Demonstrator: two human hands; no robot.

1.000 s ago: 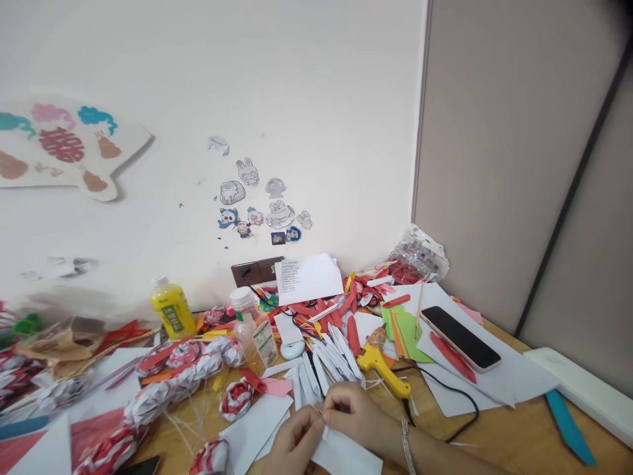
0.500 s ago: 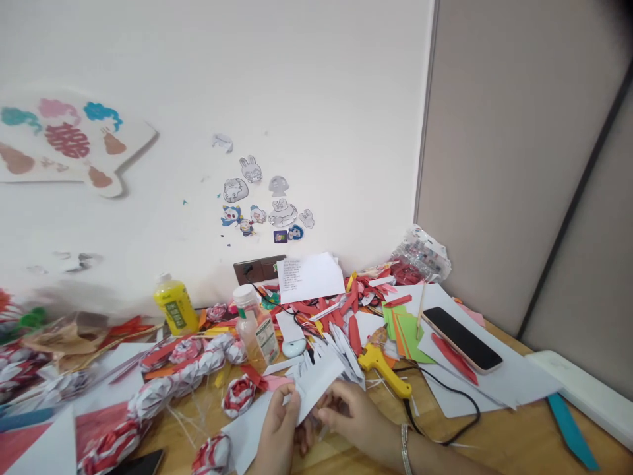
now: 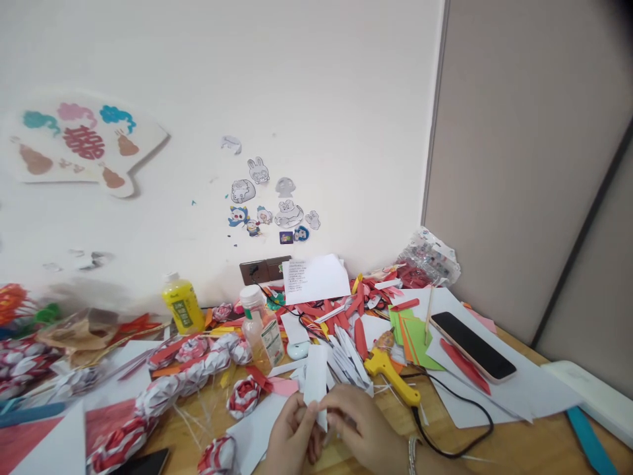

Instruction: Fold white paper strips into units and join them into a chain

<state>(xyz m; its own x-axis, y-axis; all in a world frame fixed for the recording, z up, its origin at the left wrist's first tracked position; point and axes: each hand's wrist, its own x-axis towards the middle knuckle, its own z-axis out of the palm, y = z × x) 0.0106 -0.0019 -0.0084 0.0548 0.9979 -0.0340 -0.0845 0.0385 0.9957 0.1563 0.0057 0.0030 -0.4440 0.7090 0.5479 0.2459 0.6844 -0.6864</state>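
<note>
A narrow white paper strip (image 3: 315, 376) stands upright between my two hands at the front of the table. My left hand (image 3: 293, 432) pinches its lower left side with the thumb on top. The fingers of my right hand (image 3: 357, 419) press on the strip's lower right edge; a bracelet circles that wrist. Just beyond lies a pile of folded white paper strips (image 3: 349, 359). To the left of my hands sit a red-and-white paper rosette (image 3: 244, 397) and a flat white sheet (image 3: 252, 432), partly covered by my left hand.
A yellow glue gun (image 3: 393, 376) with a black cord lies right of my hands. A phone (image 3: 473, 346) rests on white sheets. Behind stand a clear bottle (image 3: 262, 330) and a yellow bottle (image 3: 182, 305). A twisted paper garland (image 3: 173, 389) runs along the left.
The paper was a wider, tilted piece and now shows as a narrow upright strip. My right hand has come closer to my left. The view has shifted slightly left.
</note>
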